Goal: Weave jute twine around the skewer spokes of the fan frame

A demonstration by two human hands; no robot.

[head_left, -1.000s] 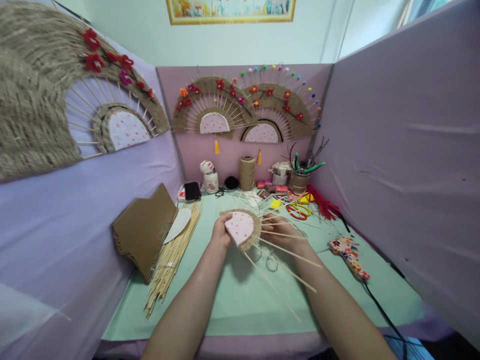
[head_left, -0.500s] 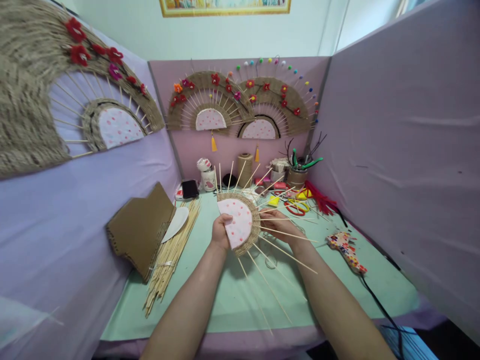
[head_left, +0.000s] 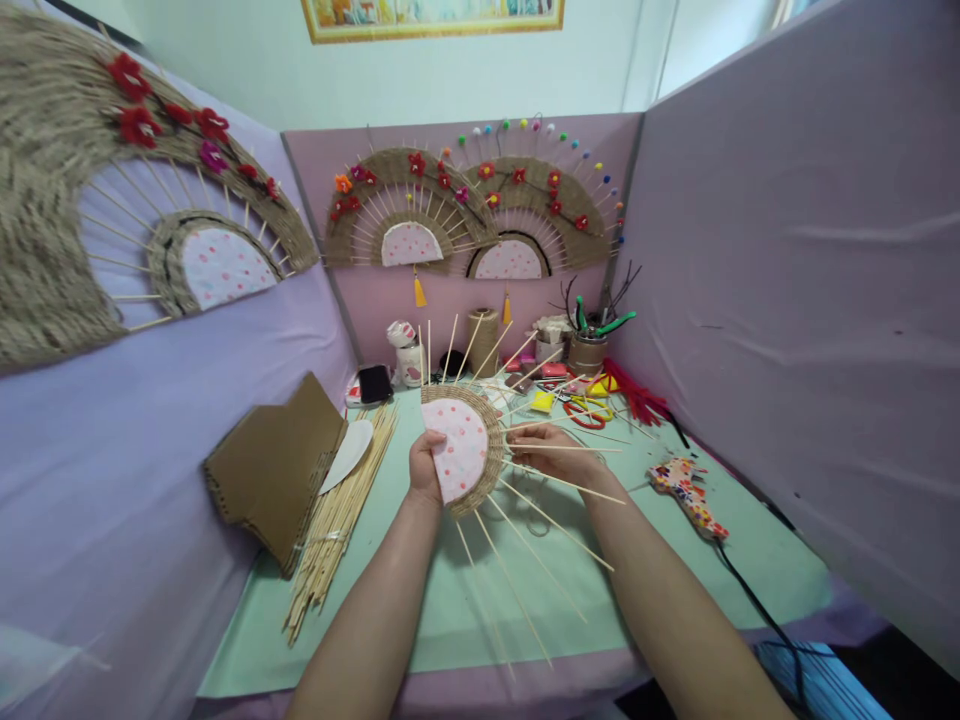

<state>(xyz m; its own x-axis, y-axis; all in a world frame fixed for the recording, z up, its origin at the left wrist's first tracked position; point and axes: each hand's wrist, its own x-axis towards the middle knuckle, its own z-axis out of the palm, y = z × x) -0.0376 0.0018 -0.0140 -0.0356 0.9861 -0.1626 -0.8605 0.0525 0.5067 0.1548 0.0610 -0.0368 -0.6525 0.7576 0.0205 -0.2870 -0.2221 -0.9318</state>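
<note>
My left hand (head_left: 426, 465) grips the straight edge of a half-round fan (head_left: 460, 450), thumb on its white face with pink dots. Woven twine (head_left: 493, 440) borders the curved side, and thin bamboo sticks (head_left: 551, 513) spread out from it like rays. At the right rim, my right hand (head_left: 551, 453) is closed with its fingertips pinched among the sticks. Loose twine (head_left: 537, 518) loops below that hand and seems to run up into its fingers, though the sticks partly cover the grip. The fan is held tilted above the table.
Left on the green tablecloth (head_left: 360, 640) lie a bamboo stick bundle (head_left: 330, 540), cardboard (head_left: 274, 460) and a white half-disc (head_left: 349, 452). A flower-patterned glue gun (head_left: 688, 492) with a cord lies right. Scissors (head_left: 587, 412), a twine spool (head_left: 484, 340) and pliers (head_left: 611, 324) are behind. Finished fans (head_left: 409, 185) hang on the partition.
The view has shifted slightly. My right hand's fingertips have drawn together at the fan's woven rim, while my left hand keeps the same hold.
</note>
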